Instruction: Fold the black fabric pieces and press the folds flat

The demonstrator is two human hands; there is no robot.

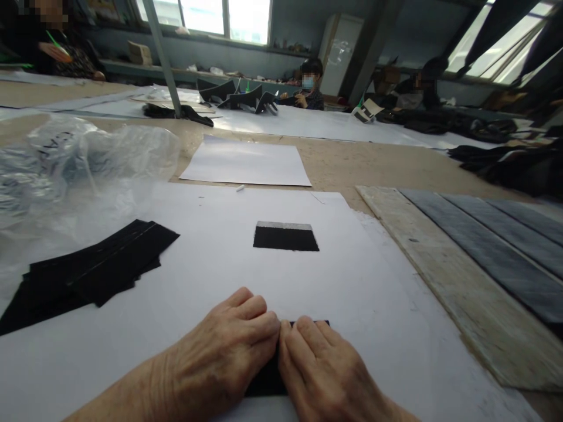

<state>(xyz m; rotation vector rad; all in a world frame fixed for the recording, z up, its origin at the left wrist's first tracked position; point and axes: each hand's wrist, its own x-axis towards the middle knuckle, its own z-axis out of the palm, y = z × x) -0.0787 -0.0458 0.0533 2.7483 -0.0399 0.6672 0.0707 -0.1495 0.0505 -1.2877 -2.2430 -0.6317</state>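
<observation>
Black flat fabric piece (267,381) lies under both hands on the white paper sheet (211,275); left hand (229,346) and right hand (321,369) press it, fingers together, knuckles touching; a stack of black strips (88,269) lies well apart.

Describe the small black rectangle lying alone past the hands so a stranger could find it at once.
Start at the big white sheet covering the near table. Straight beyond the two hands, left hand and right hand, which press on another black piece, lies the small black rectangle. Unlike the fanned black stack at left, it lies single, with a pale grey strip along its far edge.
</observation>
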